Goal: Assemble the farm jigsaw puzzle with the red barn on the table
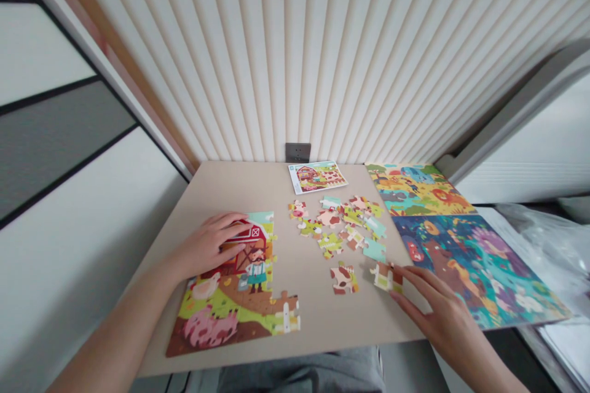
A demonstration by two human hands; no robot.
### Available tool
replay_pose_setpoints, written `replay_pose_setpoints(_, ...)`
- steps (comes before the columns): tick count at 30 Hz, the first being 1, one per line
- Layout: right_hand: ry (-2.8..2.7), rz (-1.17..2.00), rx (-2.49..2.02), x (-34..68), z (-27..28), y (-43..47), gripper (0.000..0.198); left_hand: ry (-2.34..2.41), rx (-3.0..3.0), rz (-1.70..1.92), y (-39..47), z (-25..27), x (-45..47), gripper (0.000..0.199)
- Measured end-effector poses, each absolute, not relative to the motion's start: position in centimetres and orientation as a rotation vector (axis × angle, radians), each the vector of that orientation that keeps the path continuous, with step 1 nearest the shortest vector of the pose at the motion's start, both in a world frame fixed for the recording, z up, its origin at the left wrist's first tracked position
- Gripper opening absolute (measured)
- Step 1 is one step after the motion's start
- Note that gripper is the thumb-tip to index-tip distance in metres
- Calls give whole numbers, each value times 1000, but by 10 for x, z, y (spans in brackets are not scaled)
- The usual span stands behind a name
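Observation:
My left hand [214, 242] lies with fingers stretched out over the upper left of a partly joined farm puzzle [216, 298], which shows a barn, a farmer, a hen and a pig. Between the thumb and fingers of my right hand [431, 298] is a puzzle piece [383, 276] with white fence and green on it, tilted above the table at the right. A brown-and-white spotted piece [343, 278] lies by itself to the left of that hand. Farther back is a scattered group of loose puzzle pieces [329, 244], some overlapping.
At the table's [304, 325] back lies a small reference card [318, 177] with the farm picture. Two finished puzzles, a yellow-green safari one [417, 190] and a dark blue forest one [479, 270], cover the right side. A pleated wall with a socket [297, 152] stands behind.

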State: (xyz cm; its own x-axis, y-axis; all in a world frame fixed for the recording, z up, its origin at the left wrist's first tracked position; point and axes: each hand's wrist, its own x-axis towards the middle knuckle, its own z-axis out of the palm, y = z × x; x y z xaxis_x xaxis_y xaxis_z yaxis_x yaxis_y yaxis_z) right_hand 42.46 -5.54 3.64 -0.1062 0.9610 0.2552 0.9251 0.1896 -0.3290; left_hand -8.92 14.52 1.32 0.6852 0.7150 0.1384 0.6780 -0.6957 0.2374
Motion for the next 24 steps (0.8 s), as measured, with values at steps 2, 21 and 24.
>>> replay_pose_setpoints(2,-2110,236,-1703,403,41,-53,40,1132,2726,329,144,16,-88,39)
replay_pose_setpoints(21,-2386,555,-1313,250,48,18,40,1114,2694,350,138,29,-77,35)
replay_pose_setpoints(24,-2390,575,-1332,249,46,17,36,1113,2691,347,137,31,-76,34)
